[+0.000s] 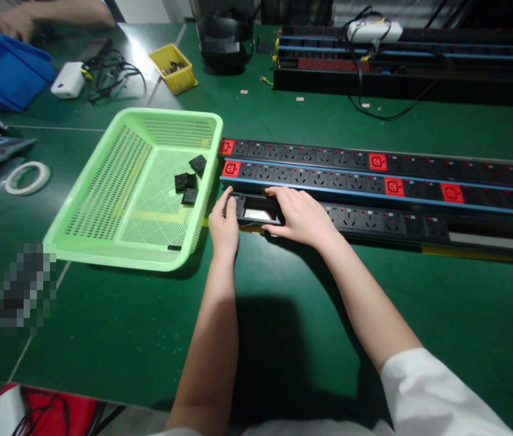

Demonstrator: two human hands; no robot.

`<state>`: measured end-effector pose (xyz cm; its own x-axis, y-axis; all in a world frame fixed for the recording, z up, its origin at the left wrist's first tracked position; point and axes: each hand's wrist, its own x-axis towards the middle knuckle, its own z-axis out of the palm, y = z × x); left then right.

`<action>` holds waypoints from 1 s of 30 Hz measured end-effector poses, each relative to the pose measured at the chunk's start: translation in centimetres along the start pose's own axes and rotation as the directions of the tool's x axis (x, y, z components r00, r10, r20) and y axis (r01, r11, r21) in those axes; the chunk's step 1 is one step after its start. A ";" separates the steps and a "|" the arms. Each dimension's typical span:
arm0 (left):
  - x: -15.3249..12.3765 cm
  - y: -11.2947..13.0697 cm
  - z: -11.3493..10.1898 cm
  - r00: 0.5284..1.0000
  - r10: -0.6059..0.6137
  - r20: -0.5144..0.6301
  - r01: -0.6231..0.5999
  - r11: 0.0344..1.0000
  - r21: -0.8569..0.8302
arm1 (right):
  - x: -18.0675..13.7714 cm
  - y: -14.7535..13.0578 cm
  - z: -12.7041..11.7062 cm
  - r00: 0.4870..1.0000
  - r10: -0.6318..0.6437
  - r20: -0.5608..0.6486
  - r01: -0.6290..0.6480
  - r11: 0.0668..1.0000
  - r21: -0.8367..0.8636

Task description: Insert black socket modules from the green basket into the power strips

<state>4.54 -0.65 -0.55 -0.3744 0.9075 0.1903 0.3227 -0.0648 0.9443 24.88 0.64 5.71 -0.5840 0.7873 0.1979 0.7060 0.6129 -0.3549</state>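
A long black power strip (pixel 358 219) with a row of sockets lies nearest me on the bench. Near its left end is an opening (pixel 258 214) with a pale inside and no socket. My left hand (pixel 224 227) grips the left end, beside a socket (pixel 239 203). Just right of the opening, my right hand (pixel 306 216) spans the strip, thumb on the front edge and fingers at the back. Behind it lie two more strips with red sockets (pixel 231 169). Several black socket pieces (pixel 185 181) sit in the green basket (pixel 115 260) at left.
A yellow bin (pixel 174 69) with small parts and a blue bin (pixel 6 69) stand at the back. White tape (pixel 28 177) lies far left. More strips (pixel 401 85) and a cable (pixel 360 79) lie back right. Another person's hand (pixel 17 21) shows at top left.
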 end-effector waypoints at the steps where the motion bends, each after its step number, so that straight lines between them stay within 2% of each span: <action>1: -0.1 0.1 0.0 1.000 0.002 0.013 -0.002 1.000 -0.002 | 0.0 0.0 0.0 1.000 0.004 0.003 -0.004 1.000 0.000; 7: -0.9 0.8 0.7 0.993 0.048 0.111 -0.053 0.998 0.046 | 0.0 -0.1 0.1 1.000 0.014 -0.010 -0.014 1.000 -0.011; 12: -0.9 0.5 1.0 1.000 0.030 0.004 -0.031 0.996 0.085 | 0.0 0.0 0.1 1.000 -0.001 -0.007 0.001 1.000 -0.003; 17: -0.4 0.8 0.3 0.985 0.034 0.172 -0.042 0.998 0.044 | -0.1 0.0 0.1 1.000 -0.017 -0.012 0.017 1.000 0.015; 22: -0.5 1.6 0.1 0.930 0.061 0.362 -0.059 0.998 -0.016 | -0.2 0.1 0.0 0.999 -0.041 -0.034 0.043 0.998 0.053; 30: -0.6 1.5 0.8 0.965 0.049 0.257 -0.034 0.998 -0.061 | -0.2 0.0 -0.5 0.988 -0.152 -0.015 0.153 0.986 0.065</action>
<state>5.91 -0.94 0.59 -0.1226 0.9793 0.1608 0.2814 -0.1211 0.9519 25.14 0.50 6.12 -0.6786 0.6859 0.2628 0.5811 0.7201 -0.3792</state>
